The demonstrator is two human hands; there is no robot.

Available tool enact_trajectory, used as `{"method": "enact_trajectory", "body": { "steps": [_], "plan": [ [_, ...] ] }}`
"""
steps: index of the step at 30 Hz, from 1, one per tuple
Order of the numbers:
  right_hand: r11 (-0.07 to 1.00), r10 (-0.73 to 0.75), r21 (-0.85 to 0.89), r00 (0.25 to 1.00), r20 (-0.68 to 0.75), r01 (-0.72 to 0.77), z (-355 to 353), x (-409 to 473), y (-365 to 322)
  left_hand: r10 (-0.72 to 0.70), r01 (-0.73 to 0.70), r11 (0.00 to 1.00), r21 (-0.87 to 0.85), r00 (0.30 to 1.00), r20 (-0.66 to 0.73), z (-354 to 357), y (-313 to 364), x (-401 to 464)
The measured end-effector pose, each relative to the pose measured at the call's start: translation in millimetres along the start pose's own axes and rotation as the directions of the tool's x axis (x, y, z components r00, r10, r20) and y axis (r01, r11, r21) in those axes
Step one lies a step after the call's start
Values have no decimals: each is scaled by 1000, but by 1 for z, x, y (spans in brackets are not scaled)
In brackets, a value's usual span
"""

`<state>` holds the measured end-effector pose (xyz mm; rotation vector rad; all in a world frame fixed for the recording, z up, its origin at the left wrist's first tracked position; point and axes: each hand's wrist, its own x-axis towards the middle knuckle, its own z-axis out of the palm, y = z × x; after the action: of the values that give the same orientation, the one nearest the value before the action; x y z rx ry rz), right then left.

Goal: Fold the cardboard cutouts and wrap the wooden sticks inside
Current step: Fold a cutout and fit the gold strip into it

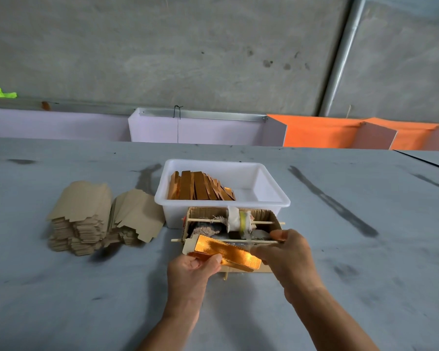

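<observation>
Holding a gold sleeve just above the counter, my left hand has its fingers curled round the near end, and my right hand pinches the far end. Behind it sits a cardboard box, then a white tub of finished sleeves. Flat cutouts are stacked to the left.

i see both forearms reaching forward, bare. my left hand has fingers and thumb curled in a pinching grip. my right hand sits higher, thumb raised and fingers curled inward.
</observation>
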<state>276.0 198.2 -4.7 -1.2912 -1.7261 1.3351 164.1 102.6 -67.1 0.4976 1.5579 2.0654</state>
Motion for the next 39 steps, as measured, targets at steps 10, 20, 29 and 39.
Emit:
{"method": "enact_trajectory", "body": {
  "steps": [10, 20, 29, 39],
  "plan": [
    [999, -6, 34, 1000, -2, 6, -1, -4, 5, -11, 10, 999, -35, 1000, -8, -2, 0, -1],
    [1000, -20, -12, 998, -62, 20, 6, -5, 17, -35, 33, 998, -59, 999, -30, -1, 3, -2],
    [999, 2, -38, 994, -105, -6, 2, -6, 26, -26, 24, 997, -67, 999, -31, -2, 6, -8],
    [987, -48, 159, 991, 122, 29, 13, -39, 21, -29, 22, 995, -102, 998, -63, 9, 10, -25]
  ]
}}
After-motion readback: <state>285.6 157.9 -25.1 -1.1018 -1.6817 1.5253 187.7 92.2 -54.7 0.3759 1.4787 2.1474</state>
